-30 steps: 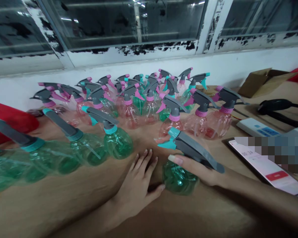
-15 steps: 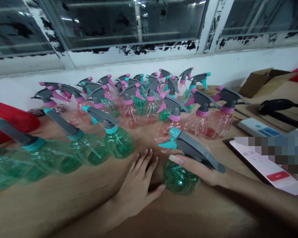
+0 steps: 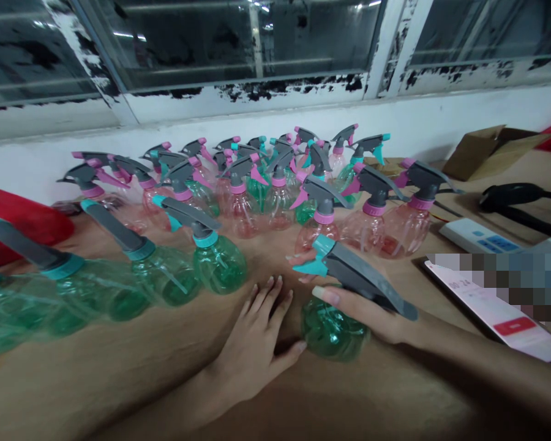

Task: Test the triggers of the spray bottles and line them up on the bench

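The brown table [image 3: 50, 392] spreads under your fingers, and the dark window [image 3: 239, 43] lies well beyond them. Ahead of your fingertips, grey-headed pink and green spray bottles [image 3: 242, 211] crowd toward the wall; left of your left fingers runs a row of green bottles [image 3: 220, 266], its nearest one just beside those tips. The cardboard box [image 3: 477, 150] sits far off, ahead and right of your right fingers, and the phone [image 3: 477, 306] lies nearer on that side. Your left hand [image 3: 252, 346] rests palm down, fingers slightly spread, thumb tip near the bottle you're holding. Your right hand [image 3: 376, 318] grips that green spray bottle [image 3: 335, 331] around its upper part, thumb across the near side; the other fingers are mostly hidden behind it. Its turquoise nozzle [image 3: 322, 245] sits just above your right thumb tip, pointing left.
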The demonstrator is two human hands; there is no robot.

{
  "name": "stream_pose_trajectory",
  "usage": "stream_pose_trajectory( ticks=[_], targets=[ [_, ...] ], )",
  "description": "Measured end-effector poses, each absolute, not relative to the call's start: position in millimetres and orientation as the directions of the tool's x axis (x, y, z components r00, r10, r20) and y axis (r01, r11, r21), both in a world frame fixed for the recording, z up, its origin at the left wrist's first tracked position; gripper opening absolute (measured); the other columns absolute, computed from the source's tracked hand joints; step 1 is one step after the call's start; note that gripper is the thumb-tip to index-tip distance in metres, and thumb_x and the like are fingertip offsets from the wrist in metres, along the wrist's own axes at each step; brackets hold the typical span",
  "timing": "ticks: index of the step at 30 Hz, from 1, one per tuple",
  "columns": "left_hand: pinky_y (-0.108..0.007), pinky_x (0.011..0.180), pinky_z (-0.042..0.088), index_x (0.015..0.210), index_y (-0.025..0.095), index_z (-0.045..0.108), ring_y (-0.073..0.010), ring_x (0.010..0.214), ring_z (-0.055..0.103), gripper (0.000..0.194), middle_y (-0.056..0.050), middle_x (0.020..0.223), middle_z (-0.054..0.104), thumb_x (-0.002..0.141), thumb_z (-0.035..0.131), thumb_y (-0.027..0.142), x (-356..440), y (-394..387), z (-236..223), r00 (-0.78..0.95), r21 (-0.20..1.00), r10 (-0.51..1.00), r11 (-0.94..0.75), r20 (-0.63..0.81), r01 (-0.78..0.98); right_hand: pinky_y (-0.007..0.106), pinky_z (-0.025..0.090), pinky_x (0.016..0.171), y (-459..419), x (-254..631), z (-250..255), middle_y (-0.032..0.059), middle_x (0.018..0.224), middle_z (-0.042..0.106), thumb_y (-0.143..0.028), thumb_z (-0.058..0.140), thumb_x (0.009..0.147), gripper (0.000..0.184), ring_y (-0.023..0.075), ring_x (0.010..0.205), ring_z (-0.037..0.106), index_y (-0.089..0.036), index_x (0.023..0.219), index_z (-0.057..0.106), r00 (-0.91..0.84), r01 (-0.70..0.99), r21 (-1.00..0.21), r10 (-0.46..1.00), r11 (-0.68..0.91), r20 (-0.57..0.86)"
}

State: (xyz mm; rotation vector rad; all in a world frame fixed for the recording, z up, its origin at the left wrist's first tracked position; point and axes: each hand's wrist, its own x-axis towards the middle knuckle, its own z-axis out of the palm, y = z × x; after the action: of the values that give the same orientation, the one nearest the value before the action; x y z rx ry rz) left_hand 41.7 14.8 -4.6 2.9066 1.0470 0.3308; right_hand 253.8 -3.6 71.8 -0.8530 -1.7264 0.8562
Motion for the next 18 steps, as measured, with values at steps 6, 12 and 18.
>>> stream_pose_trajectory(
  ticks=[6,12,18],
  targets=[
    [-0.053,0.106,0.029,0.139,0.011,0.035,-0.0335,0.137,0.023,0.068,-0.018,0.149,0.028,0.086,0.057,0.048,42.3,14.9,-4.3,0.749,0.11,0.635,-0.771,0.187,0.627,0.03,0.056,0.076,-3.3,255.0,70.9,0.0048,0.101,0.067,-0.034,0.062,0.084,0.031,0.0172,0.085,0.067,-0.023,0.113,0.061,-0.259,0.168,-0.859,0.862,0.484,0.435],
    [-0.053,0.108,0.026,0.141,0.011,0.033,-0.0322,0.138,0.019,0.068,-0.017,0.149,0.027,0.088,0.055,0.048,41.9,14.5,-5.8,0.755,0.109,0.625,-0.78,0.198,0.616,0.028,0.056,0.078,-3.5,256.7,69.6,0.0033,0.104,0.067,-0.03,0.061,0.084,0.029,0.0168,0.091,0.066,-0.024,0.113,0.061,-0.266,0.168,-0.86,0.862,0.482,0.431],
    [-0.051,0.108,0.025,0.141,0.008,0.033,-0.0324,0.138,0.02,0.073,-0.019,0.15,0.024,0.088,0.053,0.053,42.0,14.4,-5.2,0.756,0.078,0.632,-0.773,0.171,0.629,0.031,0.055,0.073,1.0,262.5,76.2,0.0009,0.093,0.068,-0.03,0.063,0.083,0.02,0.0176,0.079,0.066,-0.025,0.103,0.064,-0.226,0.289,-0.819,0.866,0.496,0.445]
  ],
)
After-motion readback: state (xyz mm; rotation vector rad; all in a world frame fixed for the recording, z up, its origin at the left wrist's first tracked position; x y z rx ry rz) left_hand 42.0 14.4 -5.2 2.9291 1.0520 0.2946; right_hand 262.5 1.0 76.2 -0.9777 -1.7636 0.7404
